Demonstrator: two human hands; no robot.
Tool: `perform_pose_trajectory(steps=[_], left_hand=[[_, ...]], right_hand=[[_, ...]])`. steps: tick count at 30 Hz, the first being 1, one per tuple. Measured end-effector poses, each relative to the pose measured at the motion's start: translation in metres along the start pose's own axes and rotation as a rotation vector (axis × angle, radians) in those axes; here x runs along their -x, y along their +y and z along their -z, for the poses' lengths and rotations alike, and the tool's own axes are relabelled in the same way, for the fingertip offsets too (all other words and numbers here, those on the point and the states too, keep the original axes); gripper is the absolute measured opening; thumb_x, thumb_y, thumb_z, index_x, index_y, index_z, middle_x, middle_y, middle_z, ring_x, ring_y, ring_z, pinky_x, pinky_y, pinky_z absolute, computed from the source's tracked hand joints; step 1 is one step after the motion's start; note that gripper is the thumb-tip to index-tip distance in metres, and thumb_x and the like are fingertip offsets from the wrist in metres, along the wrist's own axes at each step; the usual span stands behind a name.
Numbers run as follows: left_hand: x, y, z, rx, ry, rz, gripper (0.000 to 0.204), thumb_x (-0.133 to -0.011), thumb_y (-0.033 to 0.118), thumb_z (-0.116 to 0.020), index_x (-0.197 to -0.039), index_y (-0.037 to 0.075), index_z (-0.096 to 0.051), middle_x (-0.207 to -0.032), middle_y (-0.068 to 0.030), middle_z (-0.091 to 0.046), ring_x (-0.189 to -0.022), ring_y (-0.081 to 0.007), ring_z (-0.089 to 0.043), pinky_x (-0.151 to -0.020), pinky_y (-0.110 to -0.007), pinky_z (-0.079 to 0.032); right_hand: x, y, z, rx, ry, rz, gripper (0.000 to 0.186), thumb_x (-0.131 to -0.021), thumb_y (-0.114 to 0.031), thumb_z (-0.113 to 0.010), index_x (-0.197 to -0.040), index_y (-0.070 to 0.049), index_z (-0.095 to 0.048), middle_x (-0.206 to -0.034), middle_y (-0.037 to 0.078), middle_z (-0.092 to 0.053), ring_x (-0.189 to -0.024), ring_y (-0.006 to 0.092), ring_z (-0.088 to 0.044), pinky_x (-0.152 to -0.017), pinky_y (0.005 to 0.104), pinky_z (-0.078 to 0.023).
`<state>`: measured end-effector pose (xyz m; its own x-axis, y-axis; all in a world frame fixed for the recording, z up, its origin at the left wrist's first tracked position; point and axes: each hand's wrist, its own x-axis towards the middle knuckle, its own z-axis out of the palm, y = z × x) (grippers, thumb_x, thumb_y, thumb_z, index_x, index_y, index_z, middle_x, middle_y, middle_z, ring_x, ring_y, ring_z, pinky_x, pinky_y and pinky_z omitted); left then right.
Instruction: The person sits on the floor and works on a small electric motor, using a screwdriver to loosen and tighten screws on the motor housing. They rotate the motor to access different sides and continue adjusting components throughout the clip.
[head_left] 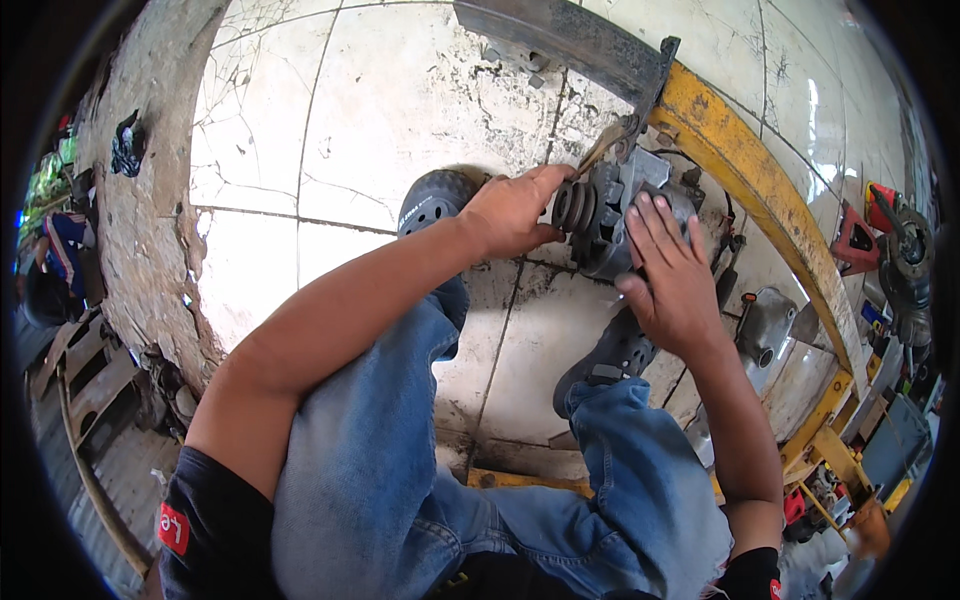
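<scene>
An alternator (pixel 608 250), grey metal with a ribbed housing, sits on the tiled floor between my feet. Its grooved pulley (pixel 575 207) faces left. My left hand (pixel 515 212) reaches over to that pulley, thumb and fingers closed about its rim. Across the housing's right side lies my right hand (pixel 672 268), fingers stretched out and pressed flat on the metal. At the alternator's upper end, a metal bracket (pixel 622 135) is near the end of a yellow steel beam (pixel 710 115). Part of the housing is hidden under my right palm.
The yellow beam curves around the right side. Loose nuts (pixel 535 80) lie on the floor beyond the alternator. To the right are a grey metal casing (pixel 765 325), a red triangular stand (pixel 857 240) and an angle grinder (pixel 910 245). My dark clogs (pixel 437 197) flank the work.
</scene>
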<state>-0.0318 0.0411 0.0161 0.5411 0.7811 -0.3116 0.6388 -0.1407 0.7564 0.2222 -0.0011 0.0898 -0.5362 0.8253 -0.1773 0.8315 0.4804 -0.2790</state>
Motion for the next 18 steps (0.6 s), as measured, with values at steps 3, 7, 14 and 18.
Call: perform_pose_trajectory(steps=[3,7,14,18], left_hand=[[-0.001,0.008,0.001,-0.011,-0.028,0.021,0.071,-0.08,0.021,-0.08,-0.138,0.01,-0.041,-0.121,-0.0199,-0.062,-0.105,-0.0367,-0.065,-0.091,-0.045,-0.051],[0.003,0.007,0.004,-0.044,-0.034,0.022,0.071,-0.08,0.022,-0.08,-0.138,0.01,-0.04,-0.122,-0.0204,-0.062,-0.106,-0.0382,-0.065,-0.092,-0.046,-0.051],[-0.004,0.01,0.006,-0.055,-0.063,0.045,0.072,-0.079,0.024,-0.081,-0.138,0.012,-0.042,-0.113,-0.0217,-0.066,-0.104,-0.0387,-0.066,-0.09,-0.046,-0.051],[-0.001,0.009,0.01,-0.047,-0.088,0.084,0.073,-0.079,0.028,-0.083,-0.139,0.012,-0.043,-0.104,-0.0216,-0.069,-0.102,-0.0378,-0.067,-0.088,-0.045,-0.051]], right_hand=[[-0.023,0.014,0.0,0.015,0.032,-0.081,0.07,-0.098,-0.054,-0.047,-0.148,-0.006,-0.043,-0.156,0.014,-0.041,-0.146,0.0304,-0.034,-0.12,0.0542,-0.017],[-0.033,0.015,-0.005,0.015,0.049,-0.107,0.07,-0.1,-0.056,-0.042,-0.147,-0.005,-0.044,-0.155,0.015,-0.041,-0.146,0.031,-0.034,-0.119,0.0536,-0.018],[-0.02,0.015,-0.001,0.046,0.067,-0.076,0.067,-0.1,-0.053,-0.045,-0.146,-0.004,-0.046,-0.154,0.015,-0.043,-0.144,0.0313,-0.037,-0.118,0.0547,-0.022],[-0.033,0.01,-0.002,0.057,0.087,-0.1,0.07,-0.1,-0.057,-0.042,-0.146,-0.004,-0.046,-0.154,0.015,-0.043,-0.145,0.0312,-0.037,-0.118,0.0557,-0.022]])
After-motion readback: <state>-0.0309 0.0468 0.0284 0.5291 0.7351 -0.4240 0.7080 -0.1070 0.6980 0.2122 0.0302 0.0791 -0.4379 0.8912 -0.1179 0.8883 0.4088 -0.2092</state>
